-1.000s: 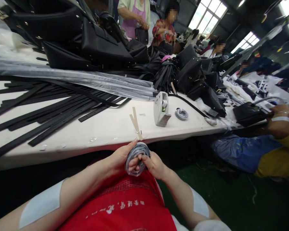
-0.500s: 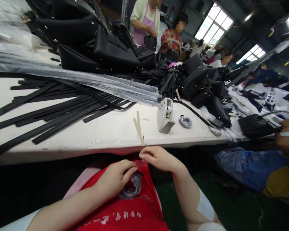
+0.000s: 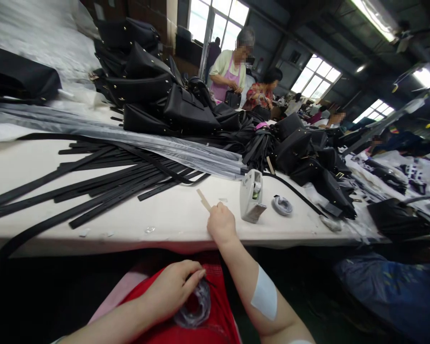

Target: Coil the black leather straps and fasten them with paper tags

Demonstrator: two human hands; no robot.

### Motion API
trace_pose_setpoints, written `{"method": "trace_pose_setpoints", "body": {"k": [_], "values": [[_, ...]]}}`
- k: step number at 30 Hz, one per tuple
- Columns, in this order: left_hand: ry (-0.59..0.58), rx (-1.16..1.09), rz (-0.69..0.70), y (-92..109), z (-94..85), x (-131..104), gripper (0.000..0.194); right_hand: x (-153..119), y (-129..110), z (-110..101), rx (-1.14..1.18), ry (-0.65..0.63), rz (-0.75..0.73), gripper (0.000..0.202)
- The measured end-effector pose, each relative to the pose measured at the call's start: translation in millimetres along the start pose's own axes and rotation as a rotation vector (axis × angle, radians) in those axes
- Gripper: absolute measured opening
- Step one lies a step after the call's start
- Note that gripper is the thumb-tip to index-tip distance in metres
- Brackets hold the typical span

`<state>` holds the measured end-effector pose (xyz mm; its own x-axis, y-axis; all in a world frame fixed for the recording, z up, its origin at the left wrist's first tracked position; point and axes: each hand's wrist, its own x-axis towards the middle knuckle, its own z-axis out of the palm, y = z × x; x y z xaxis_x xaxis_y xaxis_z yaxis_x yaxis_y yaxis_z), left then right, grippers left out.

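Note:
My left hand (image 3: 172, 288) rests on my lap over a coiled strap wrapped in clear plastic (image 3: 195, 308), fingers pressing it against my red apron (image 3: 200, 329). My right hand (image 3: 220, 224) is on the white table's front edge (image 3: 146, 234), fingers curled on a tan paper strip (image 3: 203, 199) that lies flat there. Just to its right stands a white tape dispenser (image 3: 251, 196). Beyond that lies another small wrapped coil (image 3: 282, 205).
Several long black straps (image 3: 93, 184) fan across the left of the table, with plastic sleeves (image 3: 146, 143) behind them. Black handbags (image 3: 172, 105) are piled at the back and right. Other people work at the far end (image 3: 229, 71).
My right hand left the coil and reached up onto the table to the paper strip. My left hand lowered the wrapped coil to my lap. The camera tilted up.

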<state>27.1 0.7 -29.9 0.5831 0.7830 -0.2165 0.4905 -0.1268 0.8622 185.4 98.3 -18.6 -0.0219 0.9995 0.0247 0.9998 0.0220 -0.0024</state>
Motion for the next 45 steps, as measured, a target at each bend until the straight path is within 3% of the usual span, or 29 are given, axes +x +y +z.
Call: {"method": "trace_pose_setpoints", "body": {"k": [7,21,33,45], "values": [[-0.078,-0.102,-0.043,0,-5.7,2,0.036,-8,9,2,-0.006,0.008,-0.076,0.023],[-0.108,-0.181,-0.04,-8,-7.3,-3,0.039,-4,23,7,0.032,0.027,-0.005,0.027],[-0.069,-0.177,-0.032,-12,-1.7,-3,0.039,-13,27,10,0.252,0.065,0.061,0.022],[-0.059,-0.181,-0.047,-11,-0.9,-5,0.037,-13,31,15,0.245,0.047,0.057,0.027]]}}
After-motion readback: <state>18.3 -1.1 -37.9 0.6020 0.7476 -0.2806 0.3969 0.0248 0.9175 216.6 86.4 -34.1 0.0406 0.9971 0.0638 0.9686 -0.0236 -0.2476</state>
